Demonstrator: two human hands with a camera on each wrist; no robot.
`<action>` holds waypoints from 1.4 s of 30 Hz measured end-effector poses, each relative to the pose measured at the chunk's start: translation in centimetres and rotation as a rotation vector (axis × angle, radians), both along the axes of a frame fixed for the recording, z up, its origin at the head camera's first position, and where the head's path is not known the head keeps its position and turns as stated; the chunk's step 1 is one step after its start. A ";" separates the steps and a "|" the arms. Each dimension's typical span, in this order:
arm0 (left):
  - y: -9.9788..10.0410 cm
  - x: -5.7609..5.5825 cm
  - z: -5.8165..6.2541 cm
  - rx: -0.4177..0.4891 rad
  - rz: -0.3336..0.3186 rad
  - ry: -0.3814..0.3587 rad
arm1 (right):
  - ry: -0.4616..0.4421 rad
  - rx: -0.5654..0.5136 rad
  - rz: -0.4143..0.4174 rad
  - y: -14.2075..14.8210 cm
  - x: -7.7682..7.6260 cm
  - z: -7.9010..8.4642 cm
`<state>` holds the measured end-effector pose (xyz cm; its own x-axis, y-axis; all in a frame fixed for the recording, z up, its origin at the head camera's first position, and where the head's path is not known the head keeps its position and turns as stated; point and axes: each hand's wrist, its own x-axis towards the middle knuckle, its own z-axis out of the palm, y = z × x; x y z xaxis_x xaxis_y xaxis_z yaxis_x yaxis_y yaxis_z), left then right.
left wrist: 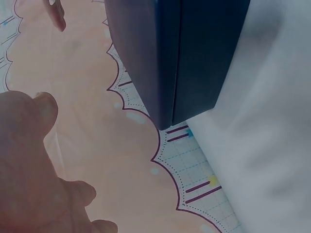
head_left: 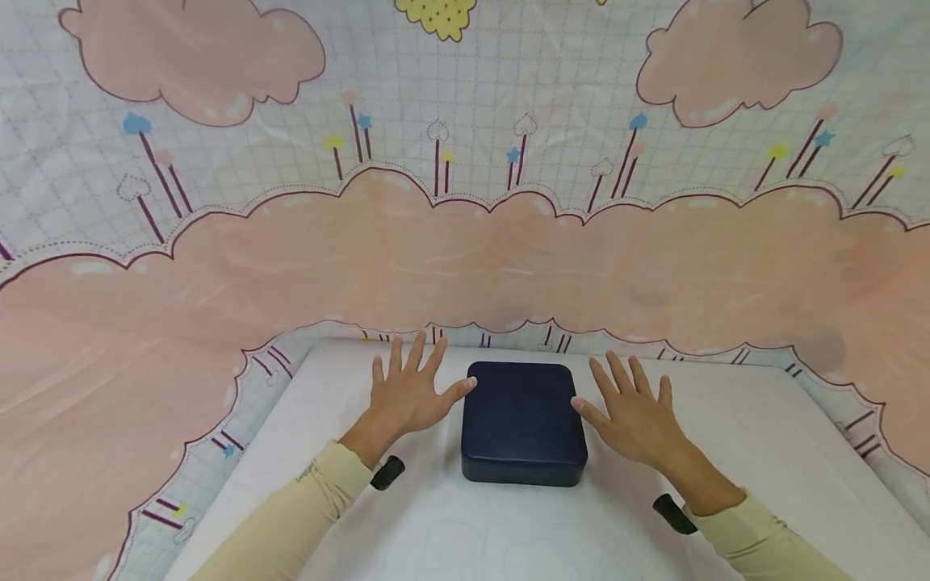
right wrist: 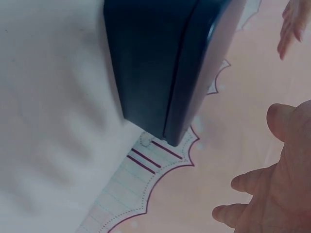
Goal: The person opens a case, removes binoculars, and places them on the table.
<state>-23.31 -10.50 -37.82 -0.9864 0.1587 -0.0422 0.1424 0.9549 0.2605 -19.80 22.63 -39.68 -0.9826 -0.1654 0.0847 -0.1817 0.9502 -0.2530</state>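
Observation:
A dark navy box [head_left: 521,415] with rounded corners lies flat on the white table, between my two hands. Its seam line runs along the side in the left wrist view, where the box [left wrist: 194,53] rises above the surface. My left hand [head_left: 410,395] is spread on the left, its thumb tip overlapping the box's left edge in the head view. On the other side, my right hand [head_left: 635,415] has its fingers spread too, thumb tip at the right edge of the box. Neither hand grips anything. The right wrist view shows the box [right wrist: 146,63] beside the right fingers [right wrist: 243,182].
The white table [head_left: 407,516] stretches around the box. Behind and beside it hangs a pink and white patterned cloth [head_left: 508,258] with clouds. A black strap piece [head_left: 388,473] sits under the left wrist, another black piece [head_left: 674,514] under the right.

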 end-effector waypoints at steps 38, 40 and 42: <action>0.6 1.5 -4.8 0.073 0.029 -0.028 | -0.037 -0.048 -0.007 -0.5 1.0 -2.8; 0.6 1.6 -4.8 0.071 0.032 -0.030 | -0.039 -0.049 -0.005 -0.5 1.0 -2.8; 0.6 1.6 -4.9 0.069 0.033 -0.027 | -0.040 -0.049 -0.006 -0.6 1.0 -2.9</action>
